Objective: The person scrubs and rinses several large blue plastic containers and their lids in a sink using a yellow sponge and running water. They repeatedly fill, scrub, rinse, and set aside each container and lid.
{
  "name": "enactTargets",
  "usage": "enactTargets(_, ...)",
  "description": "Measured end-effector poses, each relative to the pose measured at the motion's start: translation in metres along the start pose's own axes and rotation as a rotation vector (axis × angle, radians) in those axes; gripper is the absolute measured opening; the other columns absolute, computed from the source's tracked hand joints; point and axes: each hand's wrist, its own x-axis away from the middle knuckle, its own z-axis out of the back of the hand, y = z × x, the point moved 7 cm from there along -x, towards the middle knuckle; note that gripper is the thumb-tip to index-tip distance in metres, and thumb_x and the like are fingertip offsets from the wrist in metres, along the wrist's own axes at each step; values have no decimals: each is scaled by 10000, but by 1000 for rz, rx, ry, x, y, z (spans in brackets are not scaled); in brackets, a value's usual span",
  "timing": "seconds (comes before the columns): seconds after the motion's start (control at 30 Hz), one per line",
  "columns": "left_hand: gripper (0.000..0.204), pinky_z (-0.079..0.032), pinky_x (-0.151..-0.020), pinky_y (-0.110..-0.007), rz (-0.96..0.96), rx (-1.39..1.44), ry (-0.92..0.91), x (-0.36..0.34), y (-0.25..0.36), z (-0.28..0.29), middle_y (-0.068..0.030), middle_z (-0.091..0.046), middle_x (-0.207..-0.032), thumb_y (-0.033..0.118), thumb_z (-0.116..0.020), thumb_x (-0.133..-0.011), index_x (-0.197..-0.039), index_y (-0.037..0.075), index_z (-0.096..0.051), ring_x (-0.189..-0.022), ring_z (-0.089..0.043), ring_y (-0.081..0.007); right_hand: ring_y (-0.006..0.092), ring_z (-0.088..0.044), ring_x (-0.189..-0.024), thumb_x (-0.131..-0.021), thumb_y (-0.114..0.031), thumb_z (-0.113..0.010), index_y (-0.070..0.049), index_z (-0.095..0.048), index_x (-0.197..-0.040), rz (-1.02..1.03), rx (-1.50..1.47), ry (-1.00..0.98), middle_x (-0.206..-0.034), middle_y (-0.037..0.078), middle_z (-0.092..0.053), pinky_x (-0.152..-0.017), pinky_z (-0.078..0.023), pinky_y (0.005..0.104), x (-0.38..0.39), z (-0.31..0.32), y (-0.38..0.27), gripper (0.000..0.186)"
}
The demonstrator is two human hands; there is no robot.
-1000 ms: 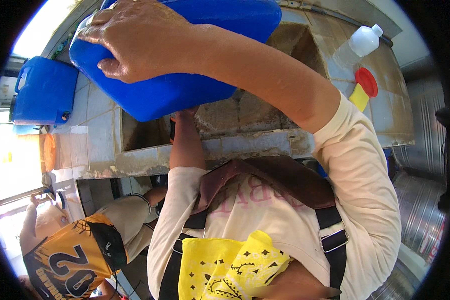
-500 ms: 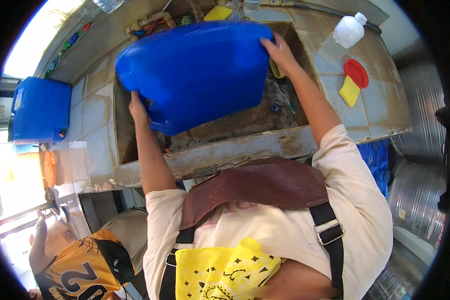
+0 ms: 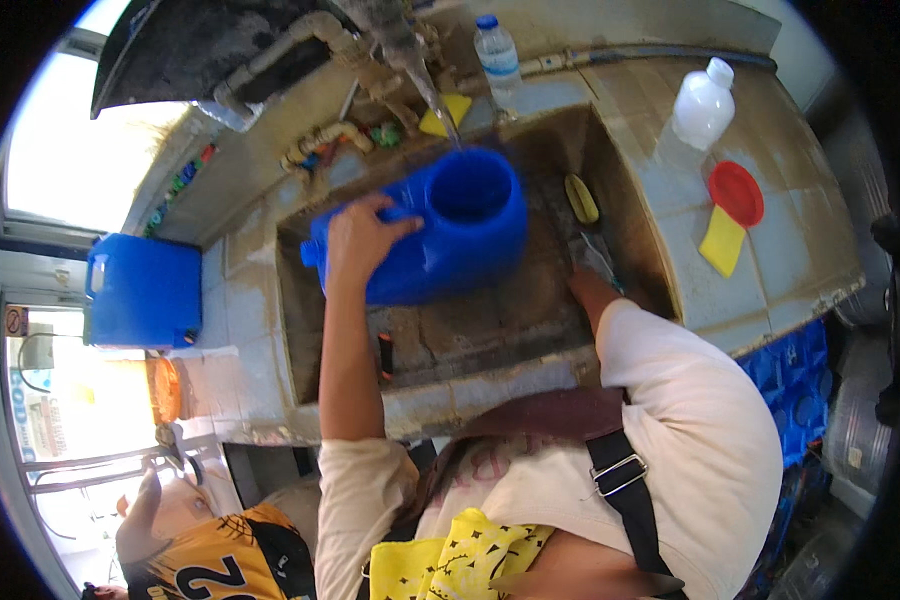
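A blue plastic water container lies on its side in the tiled sink, its wide round opening tilted up under the tap. Water runs from the tap toward that opening. My left hand grips the container by its handle area, fingers bent over the top. Down in the right side of the sink is my right hand, beside a thin white-and-teal brush. Its fingers are mostly hidden, so its hold cannot be made out. A yellowish scrub brush rests against the sink's right wall.
On the right counter stand a white bottle, a red lid and a yellow sponge. A water bottle is behind the sink. Another blue container stands left. A person in an orange-and-black shirt is at lower left.
The blue container has come down into the sink and turned its opening up under the tap. My right hand has let go of it and moved down to the sink's right side.
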Motion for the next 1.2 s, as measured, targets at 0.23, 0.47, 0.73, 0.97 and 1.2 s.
enactTargets(0.23, 482, -407, -915, -443, -133, -92, 202, 9, -42, -8, -169, -658, -929, 473, -744, -690, -937, 62, -693, -951, -592, -352, 360, -532, -1142, -785, -342, -688, -20, -556, -1229, 435, -212, -12, -1227, 226, -560, -924, -447, 407, -13, 26, -166, 564)
enactTargets(0.47, 464, -439, -880, -437, -33, 14, 263, 4, -65, -5, -194, -662, -945, 472, -684, -753, -949, 51, -698, -950, -596, -370, 222, -621, -835, -870, -475, -604, -76, -554, -1243, 350, -579, -231, -1119, 121, -617, -624, -534, 325, 52, 134, -323, 549)
enactTargets(0.73, 297, -489, -808, -425, -181, 110, 634, 21, -19, 28, -160, -668, -962, 247, -626, -860, -1058, 27, -648, -889, -631, -330, 193, -510, -1070, -940, -319, -555, -121, -502, -1276, 471, -1021, -496, -1237, 70, -518, -789, -503, 307, 86, 135, -339, 393)
enactTargets(0.97, 525, -554, -769, -373, 468, 2221, -420, -13, 110, -169, -200, -600, -964, 425, -393, -984, -1163, -63, -469, -881, -641, -296, 239, -545, -1075, -888, -236, -627, -61, -505, -1251, 1077, -425, -59, -1118, 117, -587, -912, -465, 378, 108, 182, -300, 422)
enactTargets(1.2, 271, -552, -745, -455, 692, 2386, -66, -84, 98, -193, -144, -528, -893, 224, -410, -985, -1039, -38, -447, -824, -565, -281, 323, -623, -925, -741, -193, -644, -115, -701, -921, 311, 367, 1096, -975, 120, -672, -732, -495, 466, 119, 330, -113, 204)
